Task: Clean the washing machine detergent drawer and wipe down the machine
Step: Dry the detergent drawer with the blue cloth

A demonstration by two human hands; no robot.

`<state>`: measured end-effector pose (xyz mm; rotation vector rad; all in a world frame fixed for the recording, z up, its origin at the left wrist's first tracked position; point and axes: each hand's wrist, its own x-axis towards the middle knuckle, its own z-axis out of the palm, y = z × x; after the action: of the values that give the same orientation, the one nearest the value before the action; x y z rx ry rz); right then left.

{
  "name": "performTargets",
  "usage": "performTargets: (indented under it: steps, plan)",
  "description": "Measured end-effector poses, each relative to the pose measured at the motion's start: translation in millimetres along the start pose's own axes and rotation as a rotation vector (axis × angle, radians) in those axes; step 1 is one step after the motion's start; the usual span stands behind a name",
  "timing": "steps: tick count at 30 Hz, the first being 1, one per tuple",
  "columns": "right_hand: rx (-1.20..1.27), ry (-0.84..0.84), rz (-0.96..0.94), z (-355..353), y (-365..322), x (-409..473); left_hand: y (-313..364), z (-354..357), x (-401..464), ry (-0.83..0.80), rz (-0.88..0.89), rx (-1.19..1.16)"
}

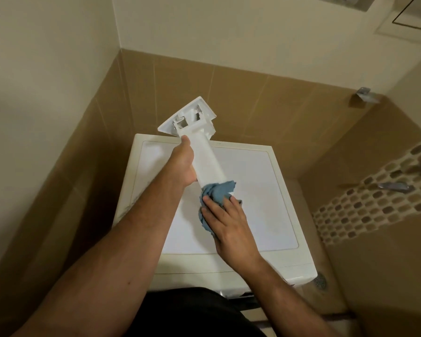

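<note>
We count one detergent drawer [206, 156], one blue cloth [216, 194], one washing machine [272, 215], two hands: left [184, 166], right [229, 227].

Detergent drawer [206, 156] above washing machine [272, 190], left hand [184, 164] beside it, cloth [216, 193] at its near end.
</note>
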<state>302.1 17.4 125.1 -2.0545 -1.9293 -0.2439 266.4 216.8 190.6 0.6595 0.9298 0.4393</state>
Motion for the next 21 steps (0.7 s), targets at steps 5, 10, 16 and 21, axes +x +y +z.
performTargets:
  steps: [5,10,16,21]
  plan:
    - [0.372,0.258,0.152,-28,7,10,-6,4,2,-0.012,0.024,0.059]
    - [0.571,0.414,0.387,-63,21,75,-17,14,-10,-0.13,0.013,0.088]
    - [0.215,0.031,0.066,-52,29,129,-30,30,-19,-0.077,0.2,0.011]
    - [-0.046,-0.029,-0.04,-41,29,130,-37,20,-13,0.074,0.267,0.132]
